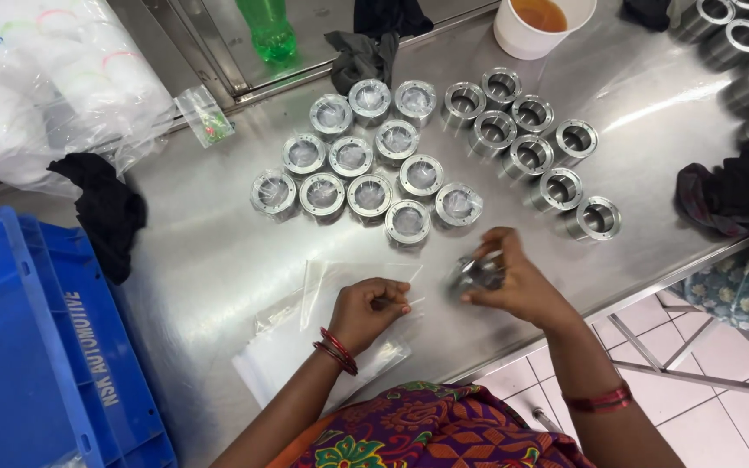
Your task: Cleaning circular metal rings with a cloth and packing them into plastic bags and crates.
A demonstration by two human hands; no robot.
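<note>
Holding a metal ring [475, 272] just above the worktop [210, 234], the right hand [513, 279] has its grip pressed around the part, fingers curled over the top; a clear film seems to cover the ring, though blur prevents certainty. The left hand [374, 308] rests on a stack of clear plastic bags [322, 334], thumb and forefinger pinched on the edge of the top bag, apparently lifting one sheet off the others. The stack lies directly in front of the person, beside the held ring, so both are within short reach.

Beyond the hands, rings stand in two groups. The wrapped rings [366, 165] on the left show a cloudy film over their openings and sit close together in rough rows. The bare rings [530, 156] on the right show open dark bores and lie in a loose band. The groups are kept apart, which reads as sorting by state.

Containers: a white cup [522, 35] at the far edge holds brown liquid. A blue crate [19, 364] at the left stands below the worktop edge; its contents are not visible. A large clear sack [45, 78] at the far left holds white rolled items. A green bottle [269, 33] stands behind the worktop. Dark cloths [106, 208] lie at several places.
</note>
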